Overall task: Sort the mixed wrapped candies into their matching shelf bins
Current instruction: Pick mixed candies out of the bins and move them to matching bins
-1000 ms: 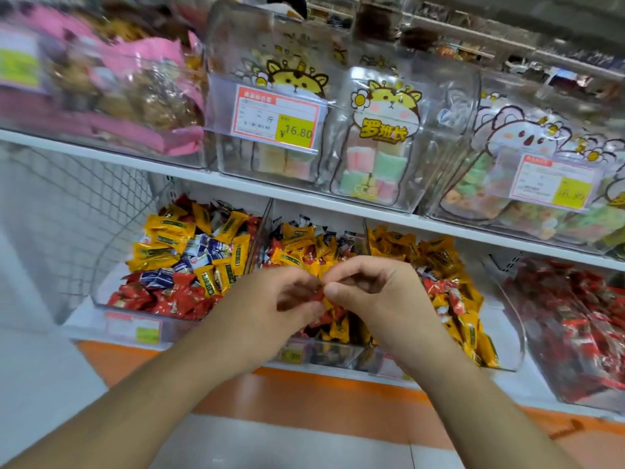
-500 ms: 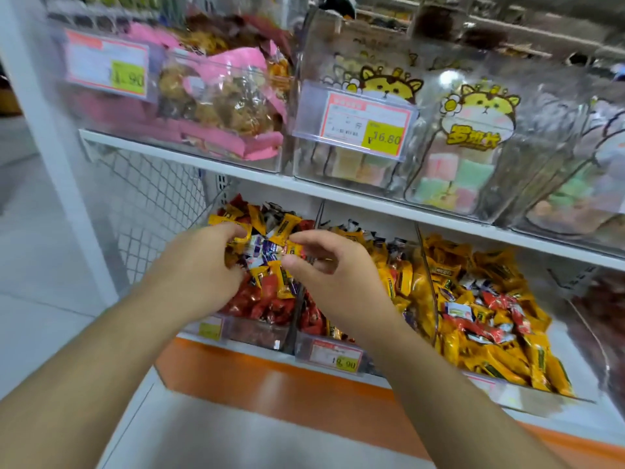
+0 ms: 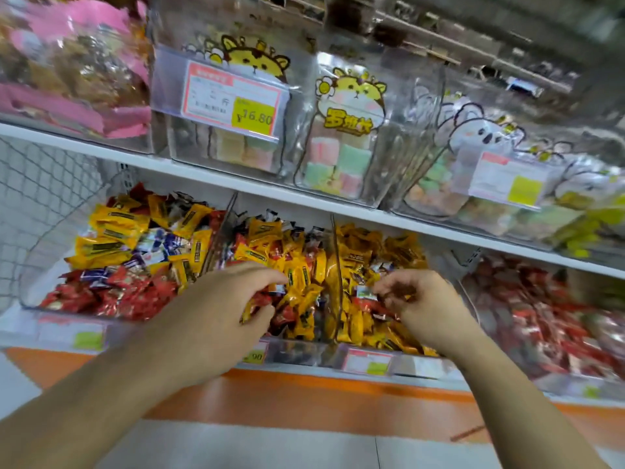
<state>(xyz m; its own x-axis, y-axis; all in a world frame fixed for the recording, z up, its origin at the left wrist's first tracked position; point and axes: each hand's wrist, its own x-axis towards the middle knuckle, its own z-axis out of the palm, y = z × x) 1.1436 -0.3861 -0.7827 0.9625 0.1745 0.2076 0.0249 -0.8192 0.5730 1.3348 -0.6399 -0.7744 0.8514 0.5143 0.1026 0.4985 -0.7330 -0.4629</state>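
A small white-labelled wrapped candy (image 3: 366, 293) sits pinched in the right hand (image 3: 419, 301) over the yellow-wrapper clear bin (image 3: 378, 265). The left hand (image 3: 220, 309) curls, seemingly gripping yellow wrappers, though blur hides it. Check each wrapper before dropping.

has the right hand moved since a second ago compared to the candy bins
Yes. The right hand was joined with the left hand over the middle bin; it now sits apart to the right, past the clear divider, over the yellow-candy bin.
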